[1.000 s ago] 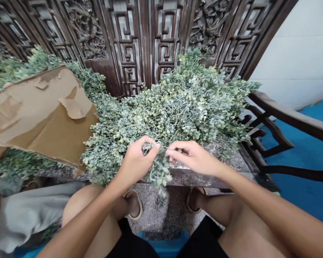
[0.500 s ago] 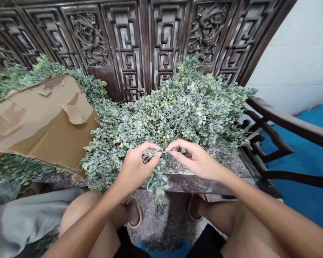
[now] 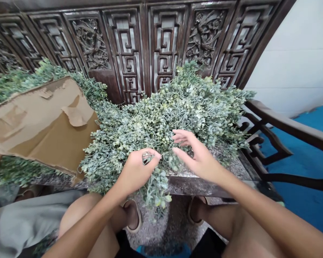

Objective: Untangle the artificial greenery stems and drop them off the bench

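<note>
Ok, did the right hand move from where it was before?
Yes. Against the bench edge, the right hand has opened, its fingers going up in view, farther from the edge and apart from the left hand.

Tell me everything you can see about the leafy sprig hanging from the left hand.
The sprig has thin, pale stems and small grey-green leaves, yellower near its lower tip, and looks like plastic. The left hand holds its upper part between thumb and fingers, partly hiding it. The rest hangs down in front of the bench.
</note>
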`<action>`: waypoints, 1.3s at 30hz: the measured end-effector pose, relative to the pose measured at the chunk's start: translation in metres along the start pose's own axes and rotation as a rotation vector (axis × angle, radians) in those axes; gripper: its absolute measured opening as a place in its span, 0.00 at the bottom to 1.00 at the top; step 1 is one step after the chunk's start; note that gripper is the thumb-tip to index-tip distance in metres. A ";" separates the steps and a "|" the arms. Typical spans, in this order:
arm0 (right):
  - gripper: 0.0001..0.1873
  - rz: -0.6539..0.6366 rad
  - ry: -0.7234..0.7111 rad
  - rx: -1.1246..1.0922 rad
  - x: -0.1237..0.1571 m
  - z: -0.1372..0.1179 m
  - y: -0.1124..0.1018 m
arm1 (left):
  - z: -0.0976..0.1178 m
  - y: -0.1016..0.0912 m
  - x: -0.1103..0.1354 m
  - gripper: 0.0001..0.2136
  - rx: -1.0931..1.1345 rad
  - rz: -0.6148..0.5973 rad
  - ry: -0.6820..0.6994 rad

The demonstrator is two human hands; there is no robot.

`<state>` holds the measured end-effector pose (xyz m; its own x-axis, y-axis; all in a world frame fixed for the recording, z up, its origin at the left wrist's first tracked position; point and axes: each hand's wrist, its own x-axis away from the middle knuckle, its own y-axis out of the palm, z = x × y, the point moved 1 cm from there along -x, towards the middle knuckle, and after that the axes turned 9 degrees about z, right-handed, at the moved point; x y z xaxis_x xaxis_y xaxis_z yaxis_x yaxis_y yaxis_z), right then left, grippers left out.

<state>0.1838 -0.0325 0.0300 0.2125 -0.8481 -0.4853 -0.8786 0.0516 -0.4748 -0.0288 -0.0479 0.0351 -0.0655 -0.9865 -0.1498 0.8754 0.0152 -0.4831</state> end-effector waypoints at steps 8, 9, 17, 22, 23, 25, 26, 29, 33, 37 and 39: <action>0.18 0.213 0.017 -0.052 -0.004 0.008 -0.010 | -0.003 -0.004 -0.001 0.08 0.064 0.007 -0.025; 0.18 0.186 0.009 -0.028 -0.004 0.008 -0.009 | -0.002 -0.005 0.000 0.08 0.063 -0.002 -0.016; 0.16 0.121 -0.055 0.036 -0.005 0.006 -0.011 | 0.010 -0.011 0.003 0.07 0.074 -0.140 0.099; 0.23 -0.100 -0.054 0.012 -0.003 0.005 -0.018 | 0.011 -0.017 0.007 0.09 0.079 -0.228 0.188; 0.28 -0.166 -0.054 -0.009 -0.002 0.004 -0.018 | 0.012 -0.017 0.007 0.10 0.073 -0.249 0.207; 0.38 -0.281 -0.068 -0.051 -0.001 0.002 -0.018 | 0.011 -0.017 0.008 0.11 0.065 -0.284 0.227; 0.40 -0.318 -0.076 -0.065 -0.001 0.001 -0.018 | 0.011 -0.017 0.009 0.11 0.062 -0.293 0.233; 0.33 -0.319 -0.106 -0.070 -0.001 0.000 -0.017 | 0.009 -0.015 0.008 0.11 0.051 -0.291 0.248; 0.17 -0.257 -0.127 -0.030 -0.003 0.002 -0.018 | 0.006 -0.013 0.007 0.11 -0.007 -0.272 0.233; 0.14 -0.292 -0.115 -0.032 -0.003 0.001 -0.019 | 0.005 -0.012 0.006 0.12 -0.035 -0.269 0.209; 0.15 -0.299 -0.126 -0.029 -0.002 -0.001 -0.018 | 0.005 -0.010 0.007 0.11 -0.039 -0.278 0.205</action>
<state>0.1991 -0.0321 0.0405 0.5125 -0.7512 -0.4161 -0.7809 -0.2061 -0.5897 -0.0351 -0.0554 0.0434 -0.3975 -0.9006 -0.1758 0.7919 -0.2399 -0.5615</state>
